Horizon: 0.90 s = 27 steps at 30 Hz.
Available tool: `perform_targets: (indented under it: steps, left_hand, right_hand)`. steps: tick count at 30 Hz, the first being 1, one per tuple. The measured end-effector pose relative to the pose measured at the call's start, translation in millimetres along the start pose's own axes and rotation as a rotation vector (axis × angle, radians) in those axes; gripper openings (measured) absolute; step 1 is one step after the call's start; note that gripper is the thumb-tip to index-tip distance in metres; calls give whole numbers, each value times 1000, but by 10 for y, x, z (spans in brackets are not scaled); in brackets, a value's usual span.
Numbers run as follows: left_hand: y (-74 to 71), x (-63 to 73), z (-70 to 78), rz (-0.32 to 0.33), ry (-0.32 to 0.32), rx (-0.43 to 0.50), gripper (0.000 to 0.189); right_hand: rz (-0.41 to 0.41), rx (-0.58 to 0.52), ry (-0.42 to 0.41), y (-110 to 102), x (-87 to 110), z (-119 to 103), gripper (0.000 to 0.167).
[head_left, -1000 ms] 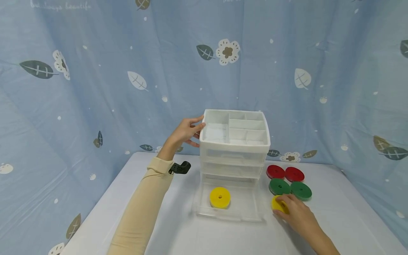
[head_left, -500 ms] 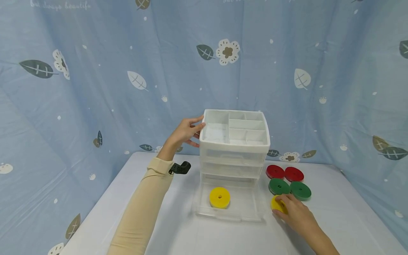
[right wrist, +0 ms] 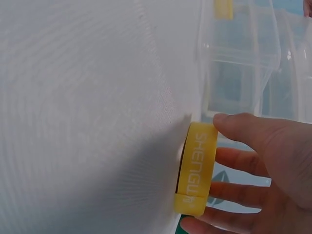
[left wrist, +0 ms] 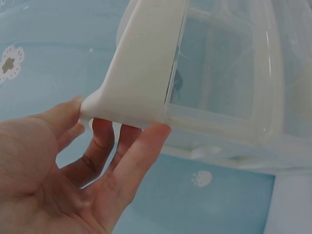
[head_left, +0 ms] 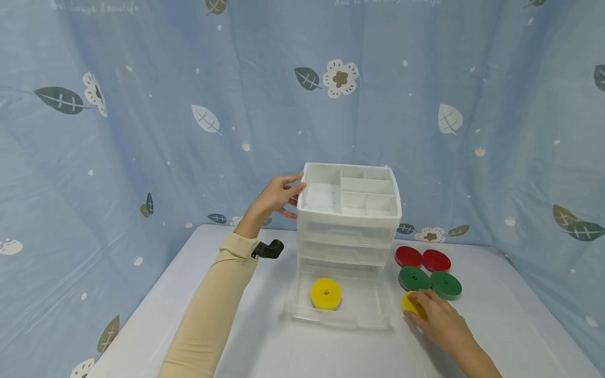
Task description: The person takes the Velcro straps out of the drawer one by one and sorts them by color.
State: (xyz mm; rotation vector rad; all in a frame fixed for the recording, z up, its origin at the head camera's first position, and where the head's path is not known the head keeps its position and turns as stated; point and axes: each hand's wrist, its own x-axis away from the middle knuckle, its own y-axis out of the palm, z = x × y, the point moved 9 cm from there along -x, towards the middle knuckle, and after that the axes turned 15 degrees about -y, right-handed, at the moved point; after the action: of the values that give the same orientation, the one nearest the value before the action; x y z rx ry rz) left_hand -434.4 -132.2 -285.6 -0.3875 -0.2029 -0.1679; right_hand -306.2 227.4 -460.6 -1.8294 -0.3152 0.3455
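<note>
A white drawer unit with a divided top stands mid-table, its clear bottom drawer pulled out. One roll of yellow tape lies flat inside that drawer. My left hand holds the unit's upper left rim; the left wrist view shows the thumb and fingers at its white edge. To the right of the drawer, my right hand grips a second yellow tape roll between thumb and fingers, close over the table. Printed lettering shows on that roll's side in the right wrist view.
Two green rolls lie just behind my right hand, with two red rolls farther back. Two closed drawers sit above the pulled-out one. A blue patterned curtain hangs behind the white table.
</note>
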Motion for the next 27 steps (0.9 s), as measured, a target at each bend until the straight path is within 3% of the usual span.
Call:
perform_targets:
  steps: [9, 15, 21, 27]
  left_hand:
    - [7, 19, 6, -4, 8, 2, 60]
    - [3, 13, -14, -13, -5, 13, 60]
    - [-8, 6, -21, 0, 11, 7, 60]
    - [-12, -4, -16, 0, 26, 3, 60]
  right_hand:
    - [-32, 16, 16, 13, -1, -4, 52]
    - [-32, 22, 7, -64, -33, -94, 40]
    - [24, 41, -54, -243, -103, -374, 29]
    - [33, 68, -74, -321, -205, -692, 33]
